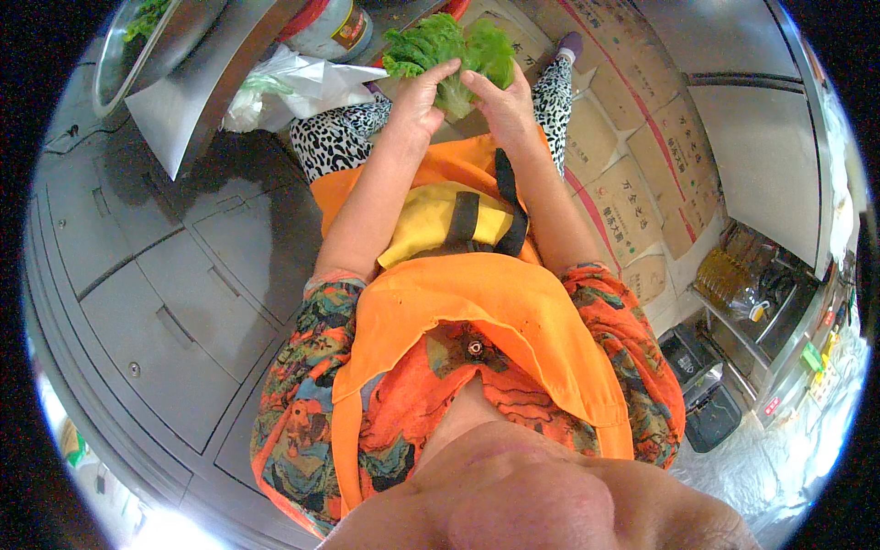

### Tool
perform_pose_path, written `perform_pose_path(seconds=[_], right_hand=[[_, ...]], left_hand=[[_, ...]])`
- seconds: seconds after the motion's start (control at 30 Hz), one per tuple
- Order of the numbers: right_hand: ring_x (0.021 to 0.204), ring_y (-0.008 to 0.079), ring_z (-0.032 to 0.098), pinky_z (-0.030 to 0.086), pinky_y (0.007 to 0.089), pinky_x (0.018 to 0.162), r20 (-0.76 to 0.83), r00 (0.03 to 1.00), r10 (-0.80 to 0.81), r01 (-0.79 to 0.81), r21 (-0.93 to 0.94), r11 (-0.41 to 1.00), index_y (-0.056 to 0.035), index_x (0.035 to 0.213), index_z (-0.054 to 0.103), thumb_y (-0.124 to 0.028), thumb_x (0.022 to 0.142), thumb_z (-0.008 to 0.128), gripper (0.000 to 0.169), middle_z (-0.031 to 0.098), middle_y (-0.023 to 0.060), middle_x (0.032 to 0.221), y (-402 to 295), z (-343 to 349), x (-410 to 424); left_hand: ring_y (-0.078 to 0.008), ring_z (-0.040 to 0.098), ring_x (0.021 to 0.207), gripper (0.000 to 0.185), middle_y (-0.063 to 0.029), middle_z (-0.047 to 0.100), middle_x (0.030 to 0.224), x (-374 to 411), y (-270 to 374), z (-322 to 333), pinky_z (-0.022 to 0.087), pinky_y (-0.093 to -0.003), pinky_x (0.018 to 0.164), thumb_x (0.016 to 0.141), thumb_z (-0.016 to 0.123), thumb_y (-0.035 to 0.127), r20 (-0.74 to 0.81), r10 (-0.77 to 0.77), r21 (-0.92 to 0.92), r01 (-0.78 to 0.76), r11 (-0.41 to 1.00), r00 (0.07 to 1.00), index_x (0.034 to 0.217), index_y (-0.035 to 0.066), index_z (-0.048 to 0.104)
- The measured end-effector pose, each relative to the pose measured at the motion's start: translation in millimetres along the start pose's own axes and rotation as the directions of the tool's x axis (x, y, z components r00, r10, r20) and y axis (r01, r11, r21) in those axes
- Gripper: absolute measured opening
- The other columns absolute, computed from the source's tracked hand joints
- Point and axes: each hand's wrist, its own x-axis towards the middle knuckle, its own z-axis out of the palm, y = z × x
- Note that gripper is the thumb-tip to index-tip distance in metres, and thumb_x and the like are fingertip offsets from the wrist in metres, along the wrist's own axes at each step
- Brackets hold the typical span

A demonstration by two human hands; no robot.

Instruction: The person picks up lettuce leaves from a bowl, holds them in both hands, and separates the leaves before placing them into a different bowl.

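Note:
Both hands hold a bunch of curly green lettuce (440,45) out in front of my knees. My left hand (421,100) grips its left side with the thumb lying over the leaves. On the other side, my right hand (507,103) has its thumb on the pale stem end and its fingers mostly hidden behind the leaves. The leaves on the right look blurred. Close by on the left is a white, partly see-through plastic bag (292,93), near my left knee.
Flattened printed cardboard (622,206) covers the floor. Grey metal drawers (185,295) stand left, near a sharp-cornered metal panel (172,117). A large plastic jar (337,31) is at the upper left. At right are a steel cabinet (753,158) and a yellow oil bottle (722,275) on a shelf.

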Motion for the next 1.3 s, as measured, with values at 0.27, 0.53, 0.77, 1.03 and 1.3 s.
perform_pose_path(seconds=[0.27,0.53,0.77,1.03,1.3], right_hand=[[0.077,0.0127,0.057,0.047,0.0244,0.066,-0.058,0.991,-0.121,0.121,-0.007,0.993,-0.0043,0.106,0.050,0.005,0.069,0.067,0.042,0.059,0.0033,0.091,12.0,-3.8,-1.2],[0.081,0.0132,0.057,0.048,0.0280,0.071,0.070,0.994,-0.085,0.088,-0.043,0.995,-0.0038,0.103,0.052,0.003,0.071,0.064,0.035,0.060,0.0031,0.088,-21.2,-27.3,-13.4],[0.084,0.0237,0.058,0.046,0.0325,0.074,0.414,0.859,-0.300,0.507,-0.764,0.399,-0.0034,0.106,0.050,-0.005,0.071,0.064,0.037,0.057,0.0122,0.098,-31.3,5.9,-13.7],[0.084,0.0217,0.059,0.048,0.0312,0.072,0.003,0.999,-0.051,0.051,0.058,0.997,-0.0043,0.100,0.056,-0.004,0.074,0.062,0.026,0.060,0.0071,0.096,-16.4,7.6,0.6],[0.086,0.0162,0.057,0.047,0.0292,0.073,0.057,0.980,0.191,-0.197,0.134,0.971,-0.0025,0.108,0.053,-0.012,0.076,0.065,0.036,0.059,0.0058,0.097,-2.6,2.2,-8.4]], left_hand=[[-0.0218,0.055,0.096,0.040,-0.0063,0.056,0.105,14.4,-2.1,-14.9,0.048,-0.0382,0.080,0.074,0.063,-0.002,0.003,-0.008,-0.118,0.008,0.993,1.000,0.111,0.006,0.049],[-0.0313,0.054,0.101,0.041,-0.0134,0.055,0.111,6.1,17.5,-13.4,0.042,-0.0434,0.089,0.077,0.057,0.013,0.094,-0.125,-0.289,0.148,0.946,0.988,0.115,0.002,0.046],[-0.0214,0.054,0.100,0.032,-0.0080,0.057,0.108,-5.1,10.8,-5.2,0.044,-0.0378,0.086,0.081,0.052,0.023,0.237,-0.156,-0.029,0.168,0.985,0.959,0.108,0.005,0.052],[-0.0172,0.054,0.098,0.049,-0.0007,0.055,0.110,-17.9,3.1,-2.6,0.043,-0.0368,0.085,0.079,0.058,0.045,0.237,-0.156,0.016,0.156,0.988,0.959,0.116,0.015,0.048],[-0.0189,0.057,0.090,0.042,-0.0042,0.058,0.099,-10.6,7.0,-6.4,0.049,-0.0338,0.079,0.069,0.071,0.009,0.066,-0.057,0.038,0.055,0.998,0.996,0.107,0.007,0.052]])
